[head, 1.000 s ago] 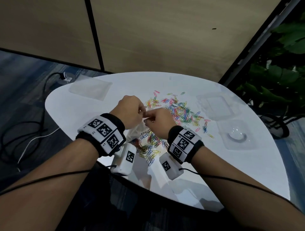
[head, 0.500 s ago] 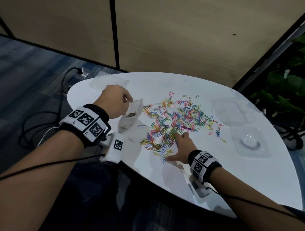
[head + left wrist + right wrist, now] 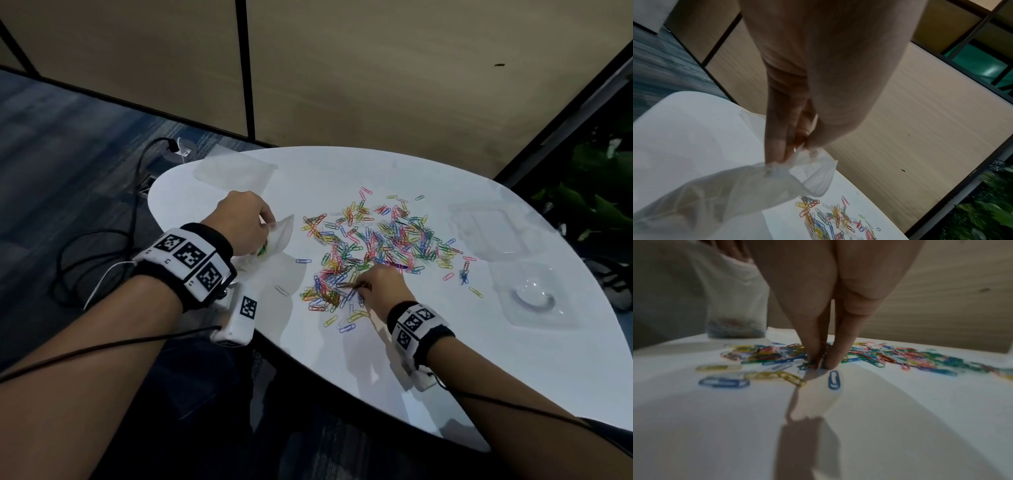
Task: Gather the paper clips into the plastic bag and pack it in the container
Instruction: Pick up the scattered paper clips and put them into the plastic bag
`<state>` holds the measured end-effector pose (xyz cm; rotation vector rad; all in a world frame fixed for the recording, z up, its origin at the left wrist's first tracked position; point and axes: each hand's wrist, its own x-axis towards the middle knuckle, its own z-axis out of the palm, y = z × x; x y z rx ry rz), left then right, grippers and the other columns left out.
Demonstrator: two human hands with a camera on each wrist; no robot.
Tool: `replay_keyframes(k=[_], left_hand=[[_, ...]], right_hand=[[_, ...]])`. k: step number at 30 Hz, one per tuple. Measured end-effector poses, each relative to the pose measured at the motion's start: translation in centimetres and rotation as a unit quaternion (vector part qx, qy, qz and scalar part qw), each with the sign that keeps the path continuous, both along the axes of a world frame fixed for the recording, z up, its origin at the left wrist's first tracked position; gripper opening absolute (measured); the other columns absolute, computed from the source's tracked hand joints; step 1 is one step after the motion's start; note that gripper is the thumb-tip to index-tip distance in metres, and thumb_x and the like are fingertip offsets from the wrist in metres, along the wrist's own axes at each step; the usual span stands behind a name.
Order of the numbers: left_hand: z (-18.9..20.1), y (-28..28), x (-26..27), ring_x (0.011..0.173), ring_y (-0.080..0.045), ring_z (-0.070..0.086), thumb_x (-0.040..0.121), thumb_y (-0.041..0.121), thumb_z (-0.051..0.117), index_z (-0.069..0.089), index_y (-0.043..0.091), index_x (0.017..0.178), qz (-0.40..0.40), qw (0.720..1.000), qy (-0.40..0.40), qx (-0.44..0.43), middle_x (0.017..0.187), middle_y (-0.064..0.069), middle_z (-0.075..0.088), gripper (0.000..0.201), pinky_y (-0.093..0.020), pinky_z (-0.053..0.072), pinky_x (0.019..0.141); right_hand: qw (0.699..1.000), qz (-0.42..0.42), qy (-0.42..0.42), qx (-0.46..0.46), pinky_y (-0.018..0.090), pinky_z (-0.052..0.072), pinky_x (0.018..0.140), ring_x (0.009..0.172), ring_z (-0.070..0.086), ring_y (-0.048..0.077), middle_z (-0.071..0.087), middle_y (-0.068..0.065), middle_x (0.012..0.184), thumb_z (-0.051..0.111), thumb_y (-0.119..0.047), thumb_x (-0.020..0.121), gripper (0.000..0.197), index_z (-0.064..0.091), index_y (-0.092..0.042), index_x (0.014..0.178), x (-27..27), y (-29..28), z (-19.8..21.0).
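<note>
Several colored paper clips lie scattered across the middle of the white table. My left hand pinches the rim of a clear plastic bag at the pile's left side, and the bag hangs down with its mouth toward the clips. In the left wrist view my fingers pinch the bag at its mouth. A few clips sit in the bag's bottom. My right hand is at the pile's near edge. Its fingertips pinch some clips against the table.
A clear plastic container lies open at the right with a second clear tray nearer to me. A flat spare plastic bag rests at the table's far left. Cables run over the floor at left, and plants stand at right.
A second ago both hands met at the bag. My right hand then went to the pile's near edge and now pinches clips there. My left hand kept the bag at the left.
</note>
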<state>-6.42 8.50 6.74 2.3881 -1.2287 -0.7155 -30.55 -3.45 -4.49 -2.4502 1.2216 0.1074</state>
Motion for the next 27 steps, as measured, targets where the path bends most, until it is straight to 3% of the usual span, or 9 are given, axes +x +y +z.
replay_keyframes(k=[3,5,9,13,17,19,22,24,27], left_hand=[[0.1,-0.3,-0.3,0.071,-0.018,0.073,0.094,0.014,0.057,0.075,0.016,0.096,-0.007,1.0,-0.003,0.006,0.077,-0.011,0.077,0.018,-0.029,0.057,0.079],[0.0,-0.7,-0.4,0.068,-0.015,0.071,0.094,0.015,0.058,0.075,0.016,0.097,-0.004,1.0,-0.008,0.003,0.078,-0.01,0.077,0.018,-0.027,0.056,0.079],[-0.2,-1.2,-0.8,0.06,-0.01,0.068,0.094,0.014,0.058,0.076,0.014,0.096,-0.006,1.0,-0.005,-0.001,0.072,-0.007,0.075,0.018,-0.03,0.058,0.082],[0.0,-1.6,-0.9,0.071,-0.022,0.073,0.093,0.009,0.057,0.078,0.014,0.095,-0.01,1.0,-0.008,-0.001,0.072,-0.003,0.069,0.021,-0.033,0.061,0.08],[0.2,-1.5,-1.2,0.086,-0.031,0.073,0.094,0.006,0.055,0.077,0.011,0.103,-0.011,1.0,0.007,-0.013,0.095,-0.012,0.073,0.025,-0.038,0.061,0.084],[0.3,-1.5,-1.4,0.092,-0.033,0.072,0.095,0.006,0.054,0.076,0.01,0.108,-0.007,1.0,0.009,-0.026,0.103,-0.014,0.073,0.026,-0.039,0.059,0.089],[0.4,-1.5,-1.3,0.092,-0.033,0.072,0.095,0.007,0.054,0.077,0.01,0.106,0.004,0.999,0.014,-0.046,0.105,-0.014,0.074,0.027,-0.038,0.058,0.092],[0.5,-1.3,-1.1,0.093,-0.033,0.072,0.095,0.007,0.054,0.077,0.01,0.106,0.009,0.998,0.021,-0.054,0.105,-0.014,0.073,0.026,-0.038,0.057,0.092],[0.4,-1.0,-0.8,0.09,-0.032,0.072,0.093,0.007,0.055,0.079,0.012,0.102,0.004,0.998,0.025,-0.052,0.097,-0.015,0.074,0.025,-0.039,0.058,0.089]], right_hand=[[0.986,-0.115,-0.085,0.083,0.025,0.057,0.08,0.078,0.068,0.016,0.075,0.003,0.09,0.071,-0.011,0.087,0.013,0.079,-0.012,0.097,-0.6,-1.4,0.6],[0.957,-0.203,-0.136,0.157,0.03,0.059,0.083,0.081,0.073,0.021,0.076,0.007,0.088,0.075,-0.008,0.083,0.014,0.078,-0.008,0.098,-1.1,-2.5,0.7],[0.847,-0.325,-0.286,0.309,0.038,0.059,0.086,0.08,0.073,0.026,0.075,0.016,0.088,0.074,0.004,0.08,0.018,0.074,0.006,0.098,-1.6,-3.5,1.8],[0.731,-0.303,-0.413,0.451,0.023,0.06,0.074,0.087,0.073,0.023,0.071,0.02,0.105,0.067,0.005,0.085,0.025,0.066,0.011,0.11,0.0,-2.8,6.0],[0.683,-0.252,-0.455,0.513,0.022,0.059,0.077,0.093,0.072,0.021,0.072,0.017,0.103,0.062,0.006,0.089,0.026,0.064,0.011,0.114,3.8,-1.2,9.9],[0.693,-0.23,-0.45,0.514,0.021,0.06,0.074,0.081,0.073,0.019,0.072,0.017,0.093,0.061,0.009,0.088,0.024,0.062,0.016,0.111,6.2,-0.1,10.7],[0.768,-0.209,-0.389,0.464,0.023,0.061,0.07,0.069,0.071,0.022,0.07,0.021,0.086,0.065,0.013,0.084,0.018,0.065,0.019,0.1,9.2,1.3,10.8],[0.827,-0.202,-0.324,0.413,0.033,0.062,0.078,0.071,0.071,0.03,0.069,0.023,0.082,0.066,0.015,0.081,0.005,0.069,0.012,0.084,10.6,1.7,10.2],[0.897,-0.176,-0.254,0.317,0.044,0.059,0.085,0.078,0.074,0.034,0.074,0.019,0.079,0.072,0.011,0.074,0.017,0.075,-0.005,0.069,12.0,2.1,9.2]])
